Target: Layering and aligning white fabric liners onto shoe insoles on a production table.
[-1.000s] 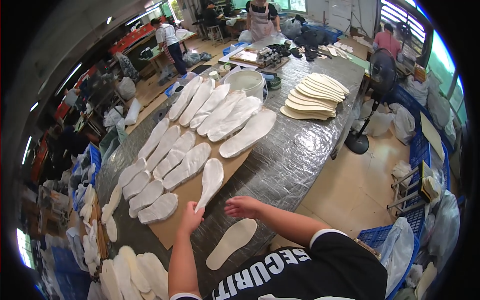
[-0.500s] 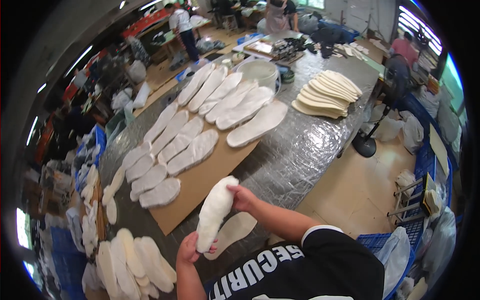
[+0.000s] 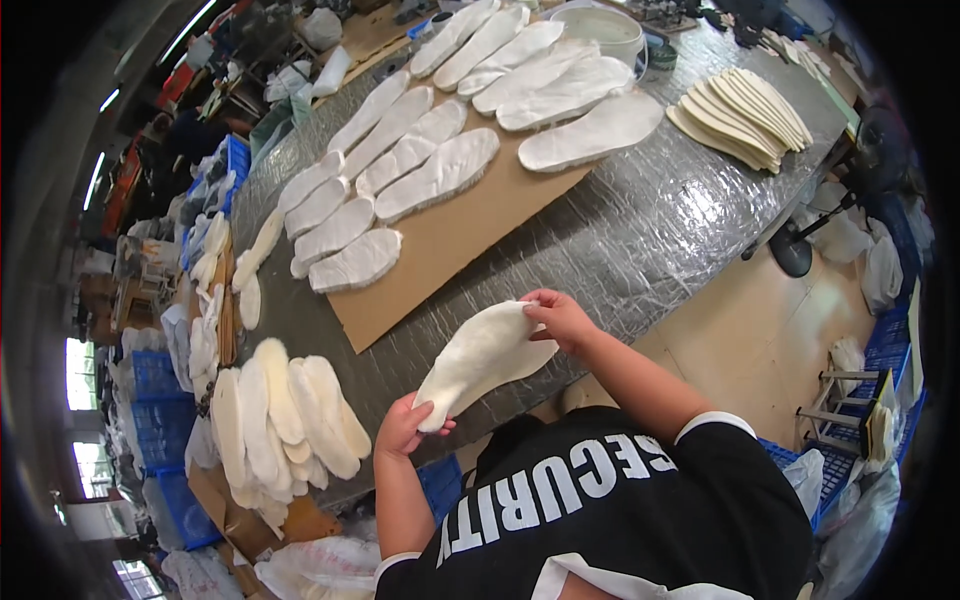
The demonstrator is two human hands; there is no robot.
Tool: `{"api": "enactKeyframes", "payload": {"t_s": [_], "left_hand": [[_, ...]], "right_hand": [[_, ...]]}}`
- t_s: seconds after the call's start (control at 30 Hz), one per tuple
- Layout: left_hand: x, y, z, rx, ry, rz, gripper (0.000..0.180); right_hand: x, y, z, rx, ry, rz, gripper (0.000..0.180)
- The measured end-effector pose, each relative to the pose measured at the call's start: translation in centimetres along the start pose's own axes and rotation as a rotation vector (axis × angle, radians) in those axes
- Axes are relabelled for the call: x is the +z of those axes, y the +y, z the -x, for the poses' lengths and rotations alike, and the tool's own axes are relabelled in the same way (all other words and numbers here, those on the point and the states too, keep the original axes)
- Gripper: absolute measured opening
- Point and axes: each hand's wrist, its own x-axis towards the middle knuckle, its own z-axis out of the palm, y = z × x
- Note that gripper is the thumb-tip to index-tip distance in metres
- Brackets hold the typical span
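Note:
A white fleecy insole (image 3: pixel 470 350) is stretched between my hands above the near edge of the table. My left hand (image 3: pixel 404 426) pinches its narrow lower end, thumb on top. At the wider upper end, my right hand (image 3: pixel 560 320) grips the rim with thumb and fingers. Partly hidden beneath it is a second, flat cream insole (image 3: pixel 520 366). Beyond, white insoles (image 3: pixel 440 175) lie in rows on a brown cardboard sheet (image 3: pixel 450 262).
To the left, a heap of fluffy insoles (image 3: pixel 290 410) sits at the table's edge. A fanned stack of cream insoles (image 3: pixel 740 118) lies at the far right of the film-covered table (image 3: pixel 690 240). Behind the rows stands a white bucket (image 3: pixel 605 28). A fan (image 3: pixel 795 250) and blue crates (image 3: pixel 885 345) are on the right.
The held insole has turned from steep to more slanted, its upper end swinging right with my right hand. The view has tilted down, so the table's things appear higher.

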Motion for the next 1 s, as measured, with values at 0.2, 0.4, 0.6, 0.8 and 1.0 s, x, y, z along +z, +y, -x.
{"api": "enactKeyframes", "payload": {"t_s": [0.2,0.4,0.6,0.8,1.0], "left_hand": [[-1.4,-0.7,1.2,-0.026,0.13,0.016,0.041],[-3.1,0.2,1.3,-0.035,0.155,-0.122,0.041],[-3.4,2.7,0.4,0.184,0.337,-0.709,0.045],[-2.4,1.7,-2.2,0.41,0.465,-1.649,0.051],[-2.5,-0.7,-3.2,0.357,0.408,-1.732,0.054]], "right_hand": [[1.7,1.1,0.3,0.027,0.084,0.215,0.009],[3.4,-0.1,-1.1,-0.105,0.059,0.528,0.013],[3.6,-1.2,-4.0,-0.29,0.049,0.466,0.012],[-0.1,0.6,-5.9,-0.52,0.222,0.533,0.007],[1.0,0.6,-4.5,-0.248,0.398,0.611,0.017]]}}
